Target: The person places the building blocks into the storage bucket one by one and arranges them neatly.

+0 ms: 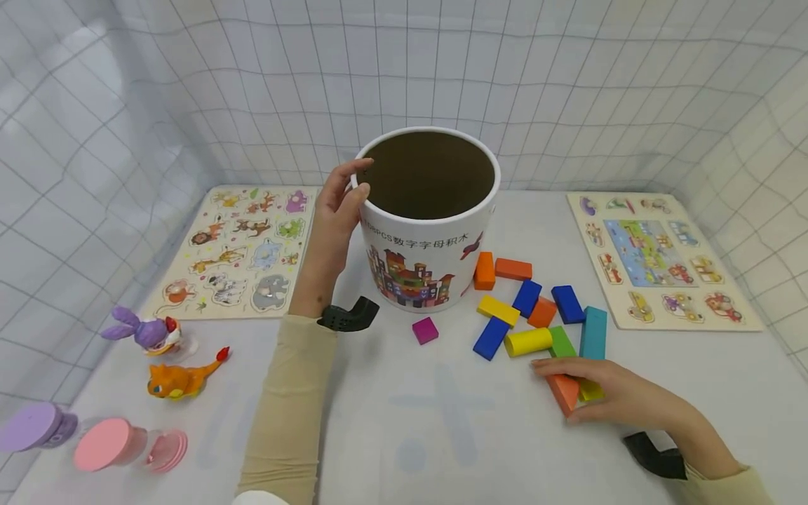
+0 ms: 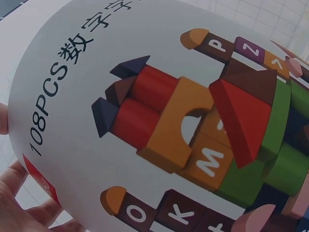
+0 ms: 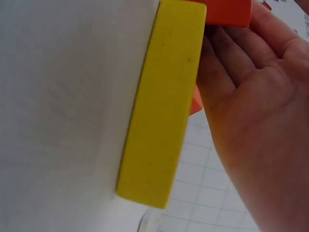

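A white bucket (image 1: 416, 259) with printed building-block pictures stands at the back of the table, its inside dark. My left hand (image 1: 337, 210) grips its left rim; in the left wrist view the fingers (image 2: 41, 215) lie against the printed wall. Lower right, my right hand (image 1: 621, 393) pinches an orange block (image 1: 564, 394) with a slanted face between thumb and fingers. Beside it a yellow block (image 3: 161, 101) stands close to the palm, partly hidden by the hand in the head view. Green (image 1: 562, 341) and teal (image 1: 593, 333) blocks lie just beyond those fingers.
Several blue, orange and yellow blocks, including a yellow cylinder (image 1: 528, 342), lie right of the bucket; a magenta cube (image 1: 426, 330) lies before it. Puzzle boards flank it, animals (image 1: 243, 256) left, vehicles (image 1: 663, 259) right. Toy figures (image 1: 179, 381) and lidded tubs (image 1: 107, 444) stand at left.
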Demonstrator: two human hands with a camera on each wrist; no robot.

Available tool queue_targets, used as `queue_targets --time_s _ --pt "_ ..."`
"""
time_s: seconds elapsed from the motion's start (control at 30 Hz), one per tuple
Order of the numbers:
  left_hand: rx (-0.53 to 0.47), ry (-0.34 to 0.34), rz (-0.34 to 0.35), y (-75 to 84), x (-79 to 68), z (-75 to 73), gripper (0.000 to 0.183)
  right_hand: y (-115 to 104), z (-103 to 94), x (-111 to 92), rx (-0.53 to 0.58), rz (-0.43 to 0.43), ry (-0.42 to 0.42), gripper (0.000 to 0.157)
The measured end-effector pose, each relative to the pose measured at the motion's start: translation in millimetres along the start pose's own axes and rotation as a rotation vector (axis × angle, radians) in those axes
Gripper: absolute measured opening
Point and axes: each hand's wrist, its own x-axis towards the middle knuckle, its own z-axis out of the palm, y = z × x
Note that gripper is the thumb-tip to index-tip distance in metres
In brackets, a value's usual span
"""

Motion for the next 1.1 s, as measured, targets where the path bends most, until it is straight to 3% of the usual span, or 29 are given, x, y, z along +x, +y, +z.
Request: queue_targets --time_s 0.2,0.3,0.4,0.5,0.67,0.77,0.87,0.97,1.1 --pt "-0.005 -0.006 0.006 9.9 1.2 3.3 0.038 -6 -0.3 2 -0.063 0.039 0.041 0.055" --pt "0.000 0.000 0.000 18.1 -1.2 6.4 0.038 -7 -3.1 3 0.016 0.004 0.041 0.054" --pt "0.006 0.010 -0.008 22.4 -2.6 7.7 0.037 -7 -6.3 5 0.183 -0.089 0.030 0.053" --pt "0.007 0.016 -0.010 15.6 0.0 4.1 0.037 -6 -11.1 10 0.364 -0.189 0.008 0.054" --pt "0.003 0.018 -0.005 12.7 -0.5 2.0 0.037 -25 -36.1 23 0.466 -0.368 0.008 0.060" --pt "0.010 0.021 -0.002 9.8 -0.5 -0.1 0.037 -49 -63.8 39 0.491 -0.522 0.067 0.059" --pt "0.004 0.020 0.003 5.0 1.3 -2.4 0.038 -81 -93.3 64 0.550 -0.588 0.181 0.056" --pt "-0.013 0.012 0.006 3.1 1.8 -1.7 0.038 -114 -116.3 97 0.602 -0.533 0.298 0.053" --pt "-0.020 0.006 -0.004 0.9 -0.2 0.5 0.037 -142 -135.7 144 0.664 -0.406 0.327 0.049"
